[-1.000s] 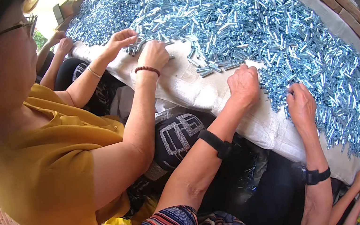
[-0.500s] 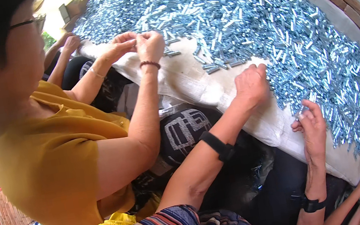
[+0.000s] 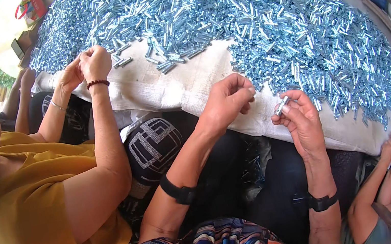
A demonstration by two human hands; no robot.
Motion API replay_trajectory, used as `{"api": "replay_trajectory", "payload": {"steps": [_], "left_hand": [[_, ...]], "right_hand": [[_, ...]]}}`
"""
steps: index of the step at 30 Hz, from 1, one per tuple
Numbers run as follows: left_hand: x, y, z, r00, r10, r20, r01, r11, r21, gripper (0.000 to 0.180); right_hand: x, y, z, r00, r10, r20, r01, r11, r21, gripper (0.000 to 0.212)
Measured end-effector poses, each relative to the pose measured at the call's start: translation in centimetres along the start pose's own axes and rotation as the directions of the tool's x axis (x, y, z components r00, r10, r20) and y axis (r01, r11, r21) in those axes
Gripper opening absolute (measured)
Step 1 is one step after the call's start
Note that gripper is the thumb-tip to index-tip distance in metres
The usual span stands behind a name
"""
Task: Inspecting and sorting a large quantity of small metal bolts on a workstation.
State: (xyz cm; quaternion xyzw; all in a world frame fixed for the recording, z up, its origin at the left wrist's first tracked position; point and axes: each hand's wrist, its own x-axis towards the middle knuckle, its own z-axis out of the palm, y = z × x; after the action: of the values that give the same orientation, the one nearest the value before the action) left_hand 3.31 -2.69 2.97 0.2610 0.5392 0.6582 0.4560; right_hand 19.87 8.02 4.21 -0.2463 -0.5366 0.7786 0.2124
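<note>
The right hand (image 3: 301, 117) pinches a small silvery metal sleeve (image 3: 281, 105) between thumb and fingertips, holding it just off the near edge of the heap of metal sleeves (image 3: 261, 23). The left hand (image 3: 227, 100) is loosely curled with fingertips drawn together just beside that edge; whether it holds anything cannot be told. The heap lies on a pale woven sack cloth (image 3: 169, 87) covering the table. Left of the heap, a co-worker's hands (image 3: 85, 68) meet over the cloth.
</note>
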Motion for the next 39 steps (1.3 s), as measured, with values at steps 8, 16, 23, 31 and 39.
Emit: {"api": "replay_trajectory", "payload": {"steps": [8,16,23,31,39], "left_hand": [[-2.0,-0.7,1.4,0.993,-0.025,0.119,0.055,0.965,-0.256,0.012],[-2.9,-0.9,1.5,0.993,-0.015,0.118,0.046,0.964,-0.261,0.012],[-2.9,-1.4,1.6,0.991,0.002,0.137,0.042,0.948,-0.316,0.012],[-3.2,-1.6,1.5,0.996,0.032,0.078,-0.011,0.967,-0.253,0.013],[-3.1,-2.2,0.9,0.996,-0.002,0.087,0.025,0.964,-0.265,0.012]], "right_hand": [[-0.4,0.7,0.8,0.989,-0.114,-0.096,0.128,0.980,0.154,0.015],[-1.1,1.4,1.8,0.990,-0.114,-0.086,0.129,0.970,0.208,0.013],[-1.7,1.8,1.5,0.994,-0.100,-0.051,0.111,0.943,0.313,0.012],[-1.9,2.1,1.7,0.991,-0.124,-0.050,0.132,0.961,0.243,0.009],[-1.6,2.8,2.2,0.990,-0.126,-0.058,0.138,0.931,0.337,0.011]]}}
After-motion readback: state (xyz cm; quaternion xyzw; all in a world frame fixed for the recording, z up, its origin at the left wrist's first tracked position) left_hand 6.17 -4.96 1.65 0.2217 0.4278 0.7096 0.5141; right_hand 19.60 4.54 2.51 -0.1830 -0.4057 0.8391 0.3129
